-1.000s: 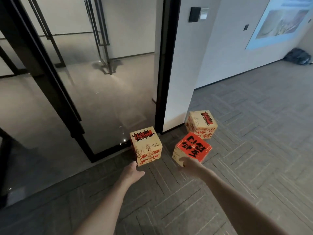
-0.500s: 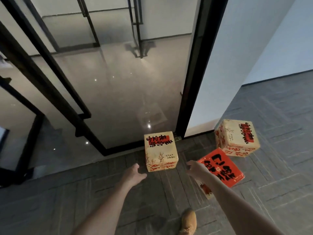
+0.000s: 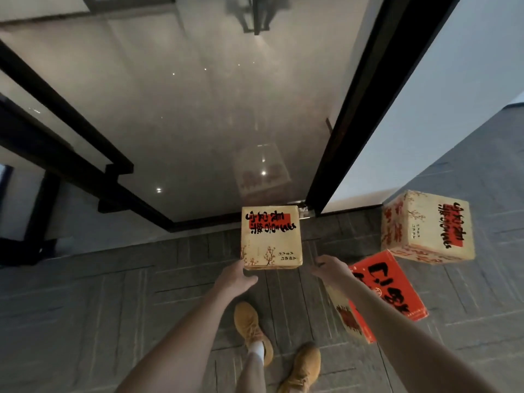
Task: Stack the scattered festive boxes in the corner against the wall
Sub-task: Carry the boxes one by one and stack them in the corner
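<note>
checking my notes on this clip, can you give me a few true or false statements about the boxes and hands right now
1. Three festive boxes are on the carpet. True: the cream box by the glass door, the red-topped box and the cream box near the white wall.
2. The boxes are already stacked. False: each sits on the floor by itself.
3. The left hand reaches the near left corner of the cream box by the glass door. True.
4. The right hand grips the red-topped box. False: it holds nothing, fingers pointing toward the cream box by the glass door.
</note>
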